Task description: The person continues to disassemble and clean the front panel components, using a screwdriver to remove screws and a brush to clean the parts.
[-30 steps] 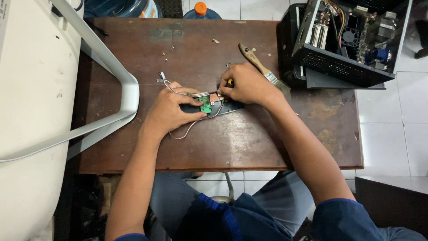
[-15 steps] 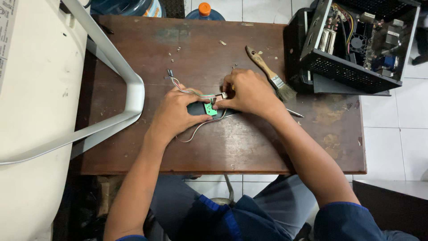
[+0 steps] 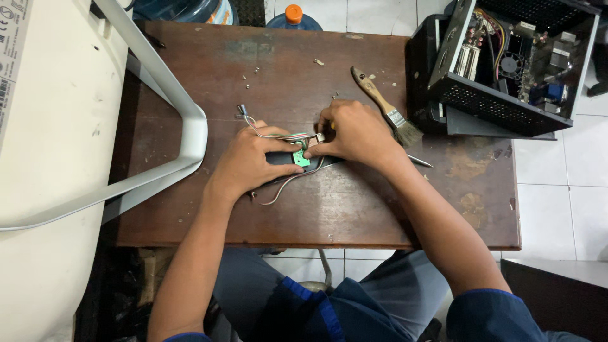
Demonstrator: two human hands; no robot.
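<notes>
We see both hands meet at the middle of a worn brown wooden table (image 3: 354, 215). The left hand (image 3: 250, 161) lies flat over a dark oblong part (image 3: 282, 158), its fingers curled loosely round the part's upper edge and its thumb stretched along the near side, pressing it to the table. At the tip of that thumb sits a small green circuit board (image 3: 299, 158), touching the dark part.

The right hand (image 3: 358, 133) is bunched close, fingers drawn tight together over the thumb, pinching something small and pale just above the green board; what exactly sits between those fingertips we cannot tell. A slim metal tool (image 3: 419, 161) pokes out from under this hand toward the right.

A bundle of thin coloured wires (image 3: 269, 133) runs from a small plug (image 3: 242, 109) at the upper left, across the left hand's knuckles, to the board. A grey cable (image 3: 278, 190) loops out below the left hand.

Just beside the right hand lies a paintbrush (image 3: 380, 104) with a wooden handle, bristles toward an open computer case (image 3: 506, 63) at the table's right corner. A few tiny screws (image 3: 250, 77) are scattered farther up the table.
</notes>
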